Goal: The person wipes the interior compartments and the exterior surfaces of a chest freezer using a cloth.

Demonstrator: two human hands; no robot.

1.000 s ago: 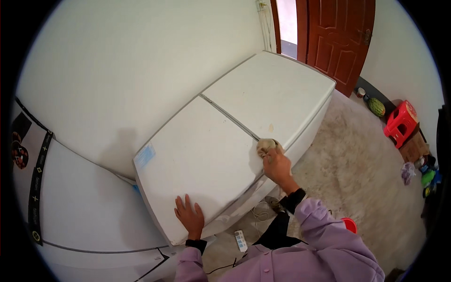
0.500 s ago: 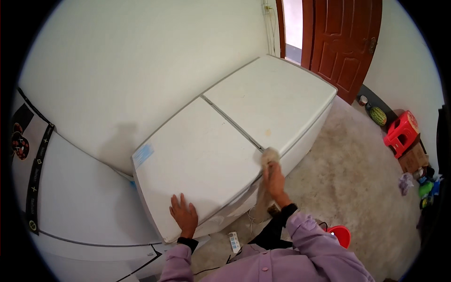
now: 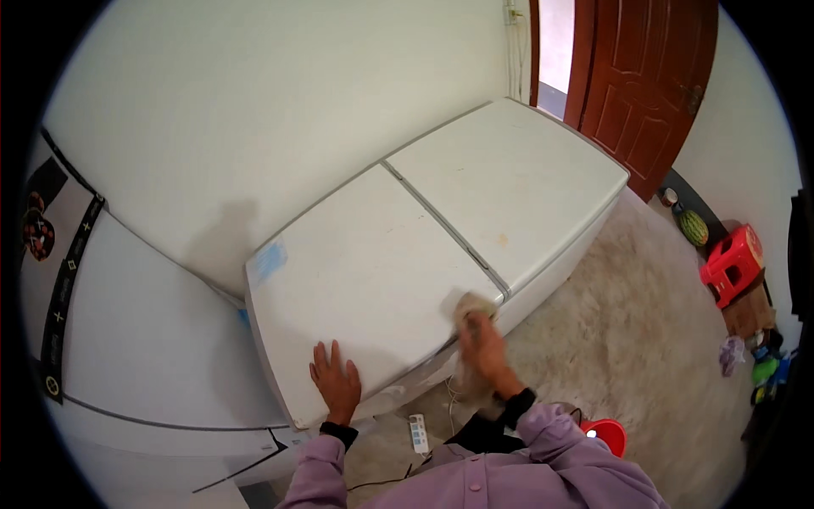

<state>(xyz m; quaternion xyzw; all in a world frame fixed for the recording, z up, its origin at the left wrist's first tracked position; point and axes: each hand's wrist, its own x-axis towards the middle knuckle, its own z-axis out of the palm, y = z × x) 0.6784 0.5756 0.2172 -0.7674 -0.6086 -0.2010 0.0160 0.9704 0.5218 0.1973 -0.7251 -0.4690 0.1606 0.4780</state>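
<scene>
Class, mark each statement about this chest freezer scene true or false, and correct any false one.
1. The left hand lies flat on the freezer lid. True.
2. The right hand holds a cloth at the lid's front edge. True.
3. The wooden door is painted blue. False: it is reddish brown.
4. A red stool stands on top of the freezer. False: it stands on the floor, at the right.
5. A power strip lies on the floor. True.

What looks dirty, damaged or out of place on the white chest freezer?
A small brownish stain marks the freezer's right lid, near the seam. The right hand presses a cloth on the front edge; the left hand lies flat.
</scene>
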